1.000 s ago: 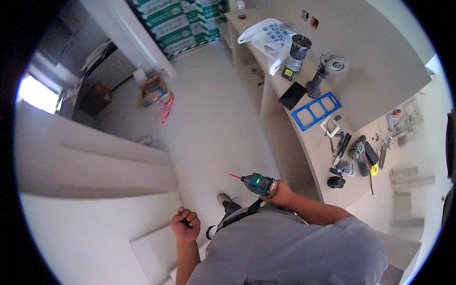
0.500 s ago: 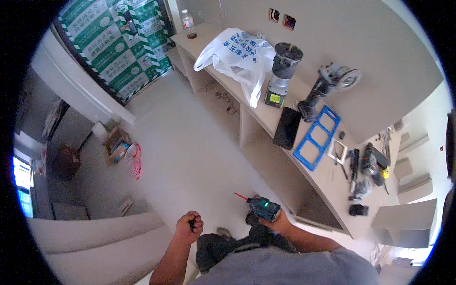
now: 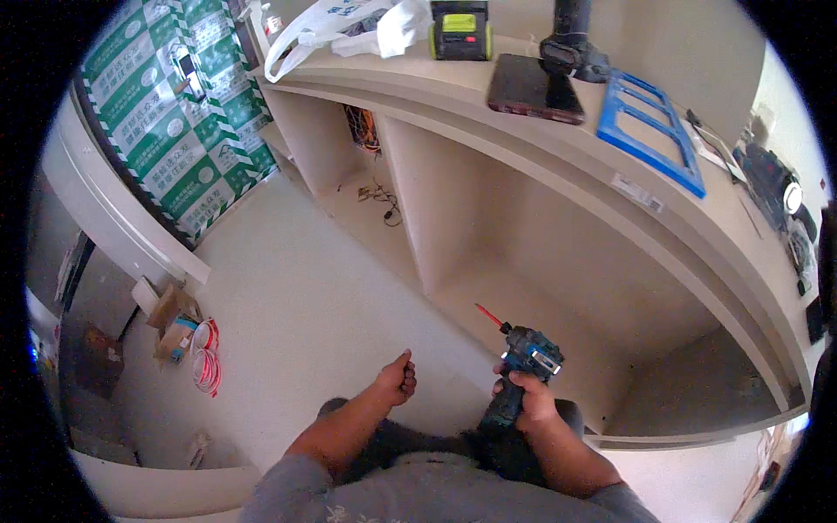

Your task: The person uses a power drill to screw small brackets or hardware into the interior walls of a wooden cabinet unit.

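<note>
My right hand (image 3: 535, 403) is wrapped round the grip of a dark cordless driver (image 3: 534, 350). Its long red bit (image 3: 491, 315) points forward and left, in front of the low open cabinet. Left of it, my left hand (image 3: 398, 382) is closed, its fingers curled in. Half a second ago something small and dark showed in that fist; now its content is hidden. Both hands are in front of my body, apart from each other.
The cabinet top (image 3: 410, 77) carries a white plastic bag (image 3: 397, 30), a black-green battery tool (image 3: 460, 39), a phone (image 3: 534, 89) and a blue frame (image 3: 649, 162). Loose wires (image 3: 384, 202) lie in one compartment. On the floor left sit a cardboard box (image 3: 173, 305) and coiled red-white cable (image 3: 207, 370).
My body is lower and closer to the cabinet, whose inside now shows more. The driver has come up and right, its bit tilted more upward. My left fist has moved right.
</note>
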Motion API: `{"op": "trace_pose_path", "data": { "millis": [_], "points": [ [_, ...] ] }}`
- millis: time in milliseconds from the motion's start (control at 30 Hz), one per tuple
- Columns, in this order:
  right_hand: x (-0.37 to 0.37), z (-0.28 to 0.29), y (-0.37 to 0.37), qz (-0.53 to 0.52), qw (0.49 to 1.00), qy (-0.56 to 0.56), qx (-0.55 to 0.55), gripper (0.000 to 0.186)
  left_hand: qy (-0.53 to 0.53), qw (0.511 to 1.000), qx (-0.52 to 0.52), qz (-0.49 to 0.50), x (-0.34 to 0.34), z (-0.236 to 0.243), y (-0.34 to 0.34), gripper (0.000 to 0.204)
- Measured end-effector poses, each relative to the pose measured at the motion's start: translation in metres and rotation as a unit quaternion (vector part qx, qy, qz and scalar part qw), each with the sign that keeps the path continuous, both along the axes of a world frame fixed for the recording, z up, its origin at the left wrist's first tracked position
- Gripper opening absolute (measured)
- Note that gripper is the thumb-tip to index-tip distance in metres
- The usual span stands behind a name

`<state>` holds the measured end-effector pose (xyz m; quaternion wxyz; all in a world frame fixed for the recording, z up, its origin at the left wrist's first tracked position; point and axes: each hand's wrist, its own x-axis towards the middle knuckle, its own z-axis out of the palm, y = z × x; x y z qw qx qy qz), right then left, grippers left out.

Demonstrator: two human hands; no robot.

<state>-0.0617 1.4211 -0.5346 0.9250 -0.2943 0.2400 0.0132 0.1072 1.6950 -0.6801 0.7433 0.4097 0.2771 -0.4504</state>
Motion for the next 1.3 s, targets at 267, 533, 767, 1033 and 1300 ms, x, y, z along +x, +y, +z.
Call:
{"op": "trace_pose_path", "data": {
  "millis": [267, 533, 767, 1033, 1300],
  "points": [
    [0.044, -0.032, -0.066, -0.116, 0.991, 0.006, -0.065, 0.034, 0.009, 0.999, -0.045, 0.009, 0.104, -0.052, -0.128, 0.029],
    [-0.007, -0.025, -0.071, -0.241, 0.970, -0.029, -0.024, 0.037, -0.065, 0.975, -0.166, -0.131, 0.178, -0.158, -0.231, 0.012],
    [-0.036, 0.007, -0.015, -0.357, 0.929, 0.046, -0.081, 0.049, -0.020, 0.941, -0.328, -0.084, 0.215, -0.227, -0.263, 0.017],
    [-0.044, -0.004, 0.037, -0.409, 0.907, 0.088, -0.054, 0.049, -0.110, 0.956, -0.238, -0.133, 0.226, -0.238, -0.277, 0.019],
    [-0.050, -0.005, 0.033, -0.387, 0.907, 0.122, -0.114, 0.050, -0.022, 0.967, -0.220, -0.129, 0.215, -0.224, -0.289, 0.019]
  ]
}}
